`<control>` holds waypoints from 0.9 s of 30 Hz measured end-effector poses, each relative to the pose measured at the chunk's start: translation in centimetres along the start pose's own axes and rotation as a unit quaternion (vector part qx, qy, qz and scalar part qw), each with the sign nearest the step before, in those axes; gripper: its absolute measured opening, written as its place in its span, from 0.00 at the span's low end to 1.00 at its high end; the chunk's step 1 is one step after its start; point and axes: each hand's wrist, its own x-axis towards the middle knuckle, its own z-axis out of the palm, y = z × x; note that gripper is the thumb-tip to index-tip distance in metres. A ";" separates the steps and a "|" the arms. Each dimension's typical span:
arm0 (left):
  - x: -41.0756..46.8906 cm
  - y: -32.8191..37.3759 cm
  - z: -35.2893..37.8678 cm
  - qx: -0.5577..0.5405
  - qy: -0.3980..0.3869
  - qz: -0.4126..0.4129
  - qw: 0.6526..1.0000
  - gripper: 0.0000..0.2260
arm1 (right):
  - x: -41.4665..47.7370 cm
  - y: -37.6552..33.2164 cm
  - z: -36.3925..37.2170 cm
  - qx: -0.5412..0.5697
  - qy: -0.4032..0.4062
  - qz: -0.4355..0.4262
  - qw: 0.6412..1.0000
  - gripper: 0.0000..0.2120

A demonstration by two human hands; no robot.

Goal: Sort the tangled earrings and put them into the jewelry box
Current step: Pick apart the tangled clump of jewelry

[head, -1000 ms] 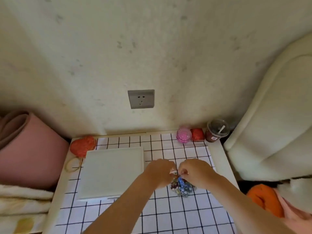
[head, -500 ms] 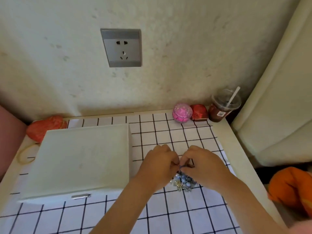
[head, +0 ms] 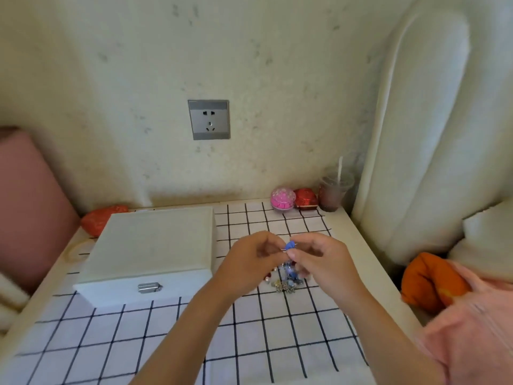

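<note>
In the head view, the jewelry box (head: 150, 251) sits closed, so I judge that nothing is stored yet. Just right of the box, the left hand (head: 249, 259) and right hand (head: 322, 262) meet, both pinching a blue earring (head: 290, 245) above the tangled pile (head: 286, 279) lying beside the box. Sorting seems barely begun.

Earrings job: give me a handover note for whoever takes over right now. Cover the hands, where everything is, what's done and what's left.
Left hand and right hand: both pinch one blue earring, raised above the table.
Tangled pile: on the checked cloth, under the hands.
Jewelry box: left of the hands, lid closed, clasp facing the person.
Done: cannot tell, box contents hidden.
Left: free the blue earring, open the box, sort the rest in.
</note>
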 end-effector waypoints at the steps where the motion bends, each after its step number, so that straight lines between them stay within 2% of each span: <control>1: -0.7 0.7 0.0 -0.001 -0.007 -0.009 1.000 0.05 | -0.6 -0.1 0.1 0.009 0.001 0.000 1.000 0.11; 4: -2.4 1.5 0.1 0.026 -0.029 -0.031 0.999 0.05 | -1.7 -0.2 0.4 0.042 -0.012 0.003 0.999 0.15; 7: -4.1 1.2 0.5 0.026 0.007 -0.073 0.997 0.02 | -2.1 0.5 0.7 0.025 -0.021 0.007 0.999 0.16; 11: -6.3 -0.5 0.7 0.086 -0.004 -0.129 0.988 0.03 | -1.7 1.7 0.1 -0.145 -0.002 -0.032 0.989 0.08; 13: -6.7 -1.1 0.7 0.138 -0.039 -0.165 0.976 0.04 | -1.3 2.4 -0.4 -0.261 -0.006 -0.048 0.964 0.08; 16: -6.3 -1.7 0.9 0.259 -0.056 -0.190 0.945 0.05 | -0.8 3.1 -0.4 -0.324 -0.035 -0.070 0.943 0.09; 20: -5.2 -1.8 1.0 0.401 -0.076 -0.176 0.896 0.06 | 0.4 3.6 -0.2 -0.406 -0.060 -0.099 0.907 0.12; 24: -4.2 -2.2 1.6 0.413 -0.098 -0.160 0.891 0.08 | 1.3 3.8 -0.1 -0.459 -0.094 -0.101 0.877 0.15; 27: -3.6 -2.1 2.0 0.423 -0.099 -0.127 0.892 0.03 | 1.8 3.8 -0.1 -0.499 -0.099 -0.114 0.853 0.14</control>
